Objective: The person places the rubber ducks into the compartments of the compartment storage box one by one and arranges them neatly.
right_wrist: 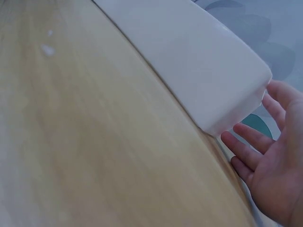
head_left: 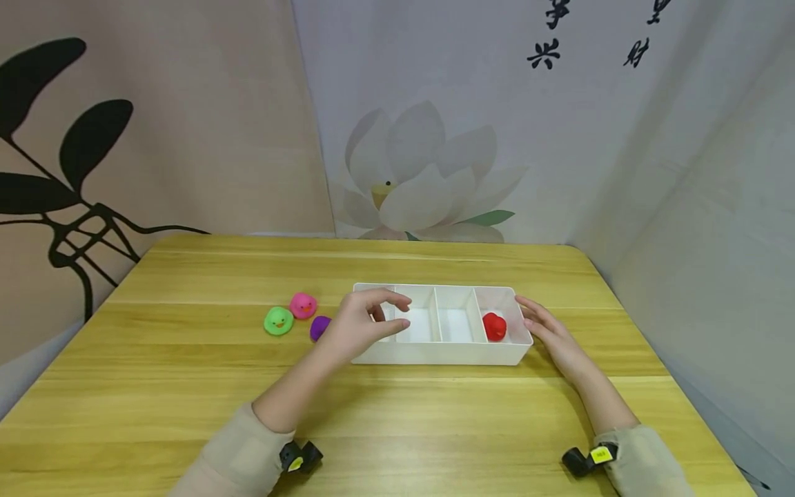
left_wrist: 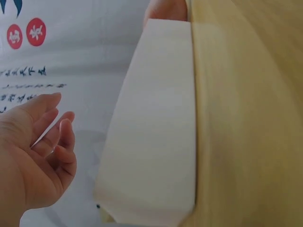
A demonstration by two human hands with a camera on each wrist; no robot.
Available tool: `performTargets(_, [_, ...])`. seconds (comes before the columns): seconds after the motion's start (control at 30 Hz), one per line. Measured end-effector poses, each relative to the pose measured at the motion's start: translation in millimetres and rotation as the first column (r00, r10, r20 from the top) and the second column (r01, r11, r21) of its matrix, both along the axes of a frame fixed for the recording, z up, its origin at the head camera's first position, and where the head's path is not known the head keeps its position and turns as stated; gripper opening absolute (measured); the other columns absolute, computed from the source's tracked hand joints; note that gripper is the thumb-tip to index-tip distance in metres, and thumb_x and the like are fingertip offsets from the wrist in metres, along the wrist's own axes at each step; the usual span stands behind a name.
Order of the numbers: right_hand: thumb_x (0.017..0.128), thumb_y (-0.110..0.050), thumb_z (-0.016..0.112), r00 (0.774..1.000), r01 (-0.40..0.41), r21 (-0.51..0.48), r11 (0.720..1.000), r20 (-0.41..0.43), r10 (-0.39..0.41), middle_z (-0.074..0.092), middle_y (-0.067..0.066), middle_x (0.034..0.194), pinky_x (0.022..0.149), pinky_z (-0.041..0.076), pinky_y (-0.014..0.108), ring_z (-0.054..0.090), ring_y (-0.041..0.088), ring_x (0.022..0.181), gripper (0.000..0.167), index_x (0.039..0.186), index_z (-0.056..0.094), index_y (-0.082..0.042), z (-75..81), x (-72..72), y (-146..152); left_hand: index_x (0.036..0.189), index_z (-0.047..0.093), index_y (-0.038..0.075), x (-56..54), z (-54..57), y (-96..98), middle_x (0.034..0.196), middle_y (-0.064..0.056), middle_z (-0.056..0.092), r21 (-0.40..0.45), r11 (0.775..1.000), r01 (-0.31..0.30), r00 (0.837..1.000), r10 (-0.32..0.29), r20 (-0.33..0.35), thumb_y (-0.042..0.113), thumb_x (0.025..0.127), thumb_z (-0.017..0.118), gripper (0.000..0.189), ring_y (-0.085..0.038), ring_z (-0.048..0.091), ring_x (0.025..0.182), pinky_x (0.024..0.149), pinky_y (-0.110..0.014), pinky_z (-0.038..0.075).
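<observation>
A long white divided box [head_left: 428, 354] stands on the table, with a red rubber duck [head_left: 495, 327] in its rightmost compartment. My left hand [head_left: 360, 324] is above the box's left part, thumb and fingers bent but apart, nothing between them; the left wrist view shows the same empty gap. At the box's right end is my right hand [head_left: 555, 336], its loosely extended fingertips at the end wall, as the right wrist view also shows. Left of the box lie a green duck [head_left: 278, 321], a pink duck [head_left: 303, 305] and a purple toy [head_left: 319, 327], partly hidden by my left hand.
The wooden table [head_left: 435, 428] reaches back to a printed cloth backdrop [head_left: 428, 62]. Thin dividers [head_left: 437, 314] part the box into several compartments. Each sleeve cuff has a small black wrist camera [head_left: 301, 457] on it.
</observation>
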State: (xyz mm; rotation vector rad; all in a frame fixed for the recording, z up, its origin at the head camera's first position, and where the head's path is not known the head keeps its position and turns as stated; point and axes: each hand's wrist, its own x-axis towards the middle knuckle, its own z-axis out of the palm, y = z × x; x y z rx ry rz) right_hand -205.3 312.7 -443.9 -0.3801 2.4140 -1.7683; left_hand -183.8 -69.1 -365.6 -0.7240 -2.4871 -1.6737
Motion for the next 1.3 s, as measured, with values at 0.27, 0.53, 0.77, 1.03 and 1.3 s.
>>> performTargets(0.27, [0.103, -0.025, 0.042, 1.0, 0.004, 0.013, 1.0, -0.001, -0.004, 0.032, 0.024, 0.147, 0.104, 0.027, 0.04, 0.029, 0.037, 0.134, 0.05, 0.15, 0.03, -0.011, -0.4, 0.2, 1, 0.101, 0.075, 0.012, 8.2, -6.4, -26.6, 0.102, 0.002, 0.069, -0.017, 0.998, -0.057, 0.998, 0.057, 0.013, 0.012, 0.079, 0.079, 0.022, -0.019, 0.051, 0.062, 0.046, -0.023, 0.036])
performTargets(0.53, [0.103, -0.024, 0.043, 1.0, 0.0, 0.006, 1.0, -0.006, 0.0, 0.032, 0.025, 0.147, 0.106, 0.024, 0.048, 0.028, 0.038, 0.134, 0.05, 0.149, 0.03, -0.01, 0.4, 0.2, -1, 0.102, 0.074, 0.013, 14.5, -10.9, -56.2, 0.084, -0.001, 0.066, -0.025, 0.994, -0.105, 0.994, 0.105, 0.013, 0.01, 0.079, 0.079, 0.023, -0.017, 0.046, 0.055, 0.046, -0.023, 0.037])
performTargets(0.77, [0.103, -0.025, 0.043, 1.0, 0.003, 0.02, 1.0, -0.023, -0.002, 0.033, 0.026, 0.146, 0.1, 0.03, 0.027, 0.03, 0.037, 0.133, 0.05, 0.149, 0.031, -0.01, -0.9, -0.4, 0, 0.107, 0.072, 0.009, 16.7, -15.1, -79.3, 0.085, -0.006, 0.066, -0.055, 0.985, -0.163, 0.986, 0.164, 0.024, 0.011, 0.079, 0.079, 0.029, -0.019, 0.052, 0.06, 0.047, -0.026, 0.042])
performTargets(1.03, [0.103, -0.026, 0.043, 1.0, 0.009, 0.02, 1.0, -0.011, -0.008, 0.034, 0.024, 0.146, 0.105, 0.023, 0.052, 0.029, 0.037, 0.133, 0.05, 0.149, 0.031, -0.01, -0.4, 0.7, -1, 0.114, 0.071, 0.011, 10.9, -26.3, -99.3, 0.078, -0.008, 0.061, -0.134, 0.97, -0.202, 0.975, 0.212, 0.063, 0.01, 0.081, 0.077, 0.033, -0.018, 0.051, 0.062, 0.046, -0.025, 0.04])
performTargets(1.3, [0.103, -0.027, 0.043, 1.0, 0.004, 0.027, 1.0, -0.02, -0.004, 0.034, 0.024, 0.146, 0.104, 0.026, 0.043, 0.03, 0.037, 0.133, 0.051, 0.149, 0.031, -0.01, 0.2, 0.5, -2, 0.113, 0.069, 0.002, 4.3, -37.5, -111.7, 0.094, -0.014, 0.065, -0.172, 0.965, -0.198, 0.976, 0.211, 0.06, 0.013, 0.082, 0.077, 0.034, -0.018, 0.05, 0.061, 0.044, -0.026, 0.042])
